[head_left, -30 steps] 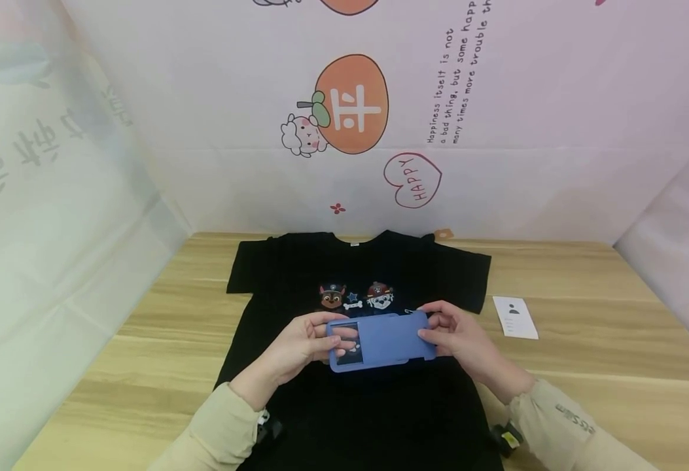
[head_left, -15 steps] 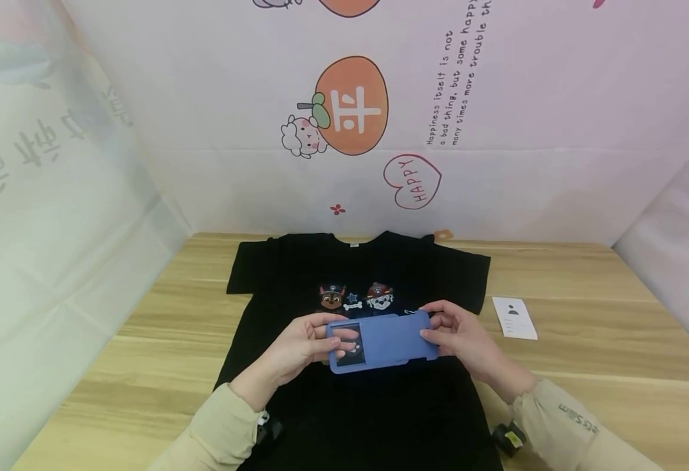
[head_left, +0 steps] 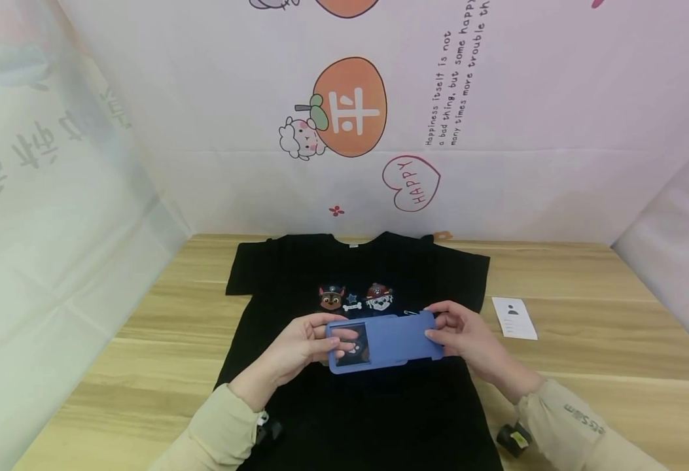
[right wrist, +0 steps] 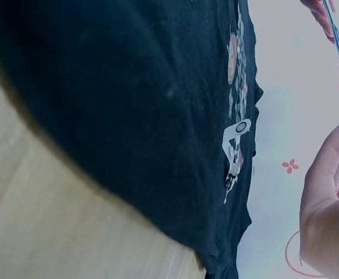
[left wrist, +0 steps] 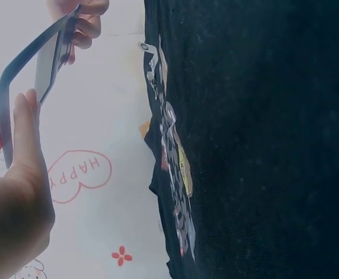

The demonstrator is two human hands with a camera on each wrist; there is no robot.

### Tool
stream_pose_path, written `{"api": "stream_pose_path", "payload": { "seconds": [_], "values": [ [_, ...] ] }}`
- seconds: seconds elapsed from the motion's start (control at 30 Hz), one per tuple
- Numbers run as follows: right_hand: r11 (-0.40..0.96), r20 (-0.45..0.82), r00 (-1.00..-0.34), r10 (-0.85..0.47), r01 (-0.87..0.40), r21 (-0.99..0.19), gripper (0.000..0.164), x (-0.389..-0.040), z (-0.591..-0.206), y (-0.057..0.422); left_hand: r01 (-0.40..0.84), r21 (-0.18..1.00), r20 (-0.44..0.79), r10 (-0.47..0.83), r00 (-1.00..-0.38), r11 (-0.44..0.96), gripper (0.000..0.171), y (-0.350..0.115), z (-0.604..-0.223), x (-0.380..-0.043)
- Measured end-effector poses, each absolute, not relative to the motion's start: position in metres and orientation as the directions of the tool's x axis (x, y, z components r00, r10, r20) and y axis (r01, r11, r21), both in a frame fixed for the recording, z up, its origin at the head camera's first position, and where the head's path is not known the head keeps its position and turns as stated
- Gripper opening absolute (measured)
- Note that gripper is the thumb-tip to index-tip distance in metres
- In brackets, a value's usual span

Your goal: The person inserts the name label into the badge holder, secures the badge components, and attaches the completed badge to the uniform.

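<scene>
The right grip (head_left: 462,335) pinches the blue cover (head_left: 402,339), drawing it farther right along the blue frame (head_left: 350,371) that the left grip (head_left: 298,343) pinches; apparently, it's being opened.

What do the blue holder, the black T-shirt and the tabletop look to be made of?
Blue holder: probably plastic; matte, flat, straight-edged.
Black T-shirt: matte fabric, perhaps cotton; its edges ripple softly.
Tabletop: smooth-looking wood or laminate; pale, streaked grain.
</scene>
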State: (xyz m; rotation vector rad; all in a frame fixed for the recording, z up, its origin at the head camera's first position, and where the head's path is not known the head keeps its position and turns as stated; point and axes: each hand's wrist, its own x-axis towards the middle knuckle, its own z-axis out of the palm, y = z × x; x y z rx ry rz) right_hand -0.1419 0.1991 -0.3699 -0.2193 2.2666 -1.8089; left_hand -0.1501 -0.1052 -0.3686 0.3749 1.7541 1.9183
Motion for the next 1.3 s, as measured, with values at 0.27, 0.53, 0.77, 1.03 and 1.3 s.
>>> {"api": "stream_pose_path", "payload": {
  "seconds": [0.27, 0.53, 0.77, 1.03, 1.3],
  "values": [
    [0.233, -0.07, -0.961, -0.267, 0.006, -0.973, 0.044, -0.14, -0.372, 0.206, -0.176, 0.984, -0.128, 0.533, -0.836, -0.04, 0.046, -0.105, -0.37, -0.148],
    [0.27, -0.076, -0.966, -0.247, 0.007, -0.963, 0.044, -0.142, -0.373, 0.212, -0.166, 0.986, -0.124, 0.533, -0.837, -0.03, 0.047, -0.107, -0.37, -0.148],
    [0.271, -0.084, -0.961, -0.265, 0.009, -0.963, 0.047, -0.142, -0.374, 0.22, -0.158, 0.987, -0.114, 0.54, -0.834, -0.036, 0.048, -0.109, -0.37, -0.149],
    [0.24, -0.091, -0.954, -0.285, 0.021, -0.97, 0.05, -0.141, -0.372, 0.225, -0.16, 0.987, -0.119, 0.528, -0.841, -0.033, 0.048, -0.11, -0.37, -0.149],
    [0.185, -0.069, -0.949, -0.309, 0.012, -0.983, 0.046, -0.14, -0.368, 0.232, -0.129, 0.991, -0.092, 0.532, -0.842, -0.033, 0.048, -0.114, -0.372, -0.151]
  ]
}}
